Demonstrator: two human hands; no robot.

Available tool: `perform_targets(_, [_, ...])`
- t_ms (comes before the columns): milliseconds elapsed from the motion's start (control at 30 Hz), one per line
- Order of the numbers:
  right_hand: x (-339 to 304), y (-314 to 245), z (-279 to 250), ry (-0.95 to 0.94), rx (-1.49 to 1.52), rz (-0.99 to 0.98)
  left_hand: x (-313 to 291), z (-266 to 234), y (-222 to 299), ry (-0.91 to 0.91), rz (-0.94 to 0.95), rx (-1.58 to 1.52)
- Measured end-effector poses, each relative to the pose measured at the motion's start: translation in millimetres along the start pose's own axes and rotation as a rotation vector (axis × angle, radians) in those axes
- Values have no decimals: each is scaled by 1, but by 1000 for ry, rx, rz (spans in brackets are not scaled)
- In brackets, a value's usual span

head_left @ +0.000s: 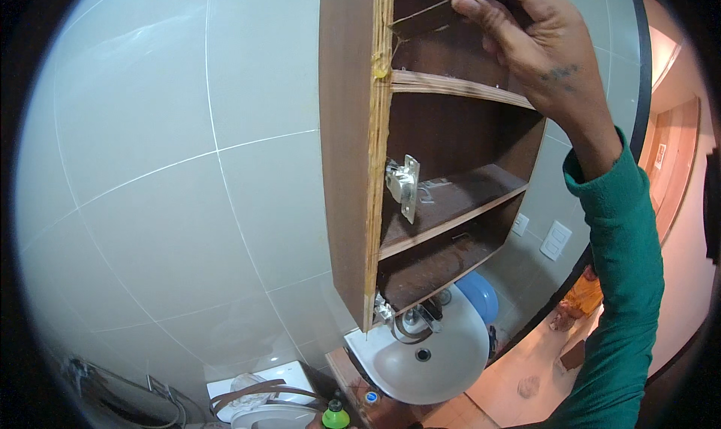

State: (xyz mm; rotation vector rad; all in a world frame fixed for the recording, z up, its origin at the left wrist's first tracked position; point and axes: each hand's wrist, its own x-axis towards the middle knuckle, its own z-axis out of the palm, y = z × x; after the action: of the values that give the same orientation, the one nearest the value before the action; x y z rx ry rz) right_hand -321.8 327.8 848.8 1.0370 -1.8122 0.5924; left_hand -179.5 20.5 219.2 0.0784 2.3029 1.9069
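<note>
Right hand point(539, 52) raised, apparently pinching.

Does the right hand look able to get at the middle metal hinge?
Probably yes: the middle hinge sits below the right hand with nothing visible covering it, though a thin strip seems pinched.

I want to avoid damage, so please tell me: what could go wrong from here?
The thin strip seems pinched in the fingers of the right hand; it could slip or tear. The basin sits below the cabinet, so dropped pieces might land in it. The hinge sticks out at the cabinet's front edge and might scratch the right hand.
</note>
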Motion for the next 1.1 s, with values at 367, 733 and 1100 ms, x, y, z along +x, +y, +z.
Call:
perform_targets(367, [32, 21, 0, -76, -399, -522, 8, 5, 5, -21, -24, -25])
perform_targets(733, [26, 16, 10, -157, -371, -537, 9, 7, -34, -27, 20, -201])
perform_targets(1100, [-12, 19, 23, -309, -454, -446, 1, 1, -39, -9, -15, -100])
